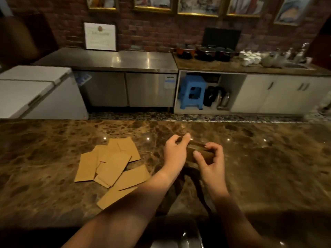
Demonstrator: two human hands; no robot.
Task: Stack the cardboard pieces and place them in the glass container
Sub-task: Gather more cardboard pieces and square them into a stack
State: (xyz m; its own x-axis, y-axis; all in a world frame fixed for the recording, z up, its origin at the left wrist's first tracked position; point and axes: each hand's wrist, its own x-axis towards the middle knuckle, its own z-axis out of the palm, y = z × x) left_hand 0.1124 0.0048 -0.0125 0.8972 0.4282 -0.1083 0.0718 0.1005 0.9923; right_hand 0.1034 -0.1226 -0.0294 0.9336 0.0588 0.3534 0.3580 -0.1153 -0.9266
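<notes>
Several tan cardboard pieces [112,165] lie loose and overlapping on the brown marble counter [268,167], left of centre. To their right sits a low, see-through glass container [198,153]; it is blurred and its inside is hard to make out. My left hand [176,152] curls around the container's left end, thumb up at the far rim. My right hand [212,158] pinches its right side between thumb and fingers. Both forearms reach in from the bottom edge, and the left one crosses over the nearest cardboard piece.
Beyond the counter's far edge is a tiled floor with a white chest freezer [35,90], a steel cabinet [129,86] and a blue stool [192,92]. Pots and cups stand on the back counter [250,67]. A shiny metal object [186,242] shows at the bottom edge.
</notes>
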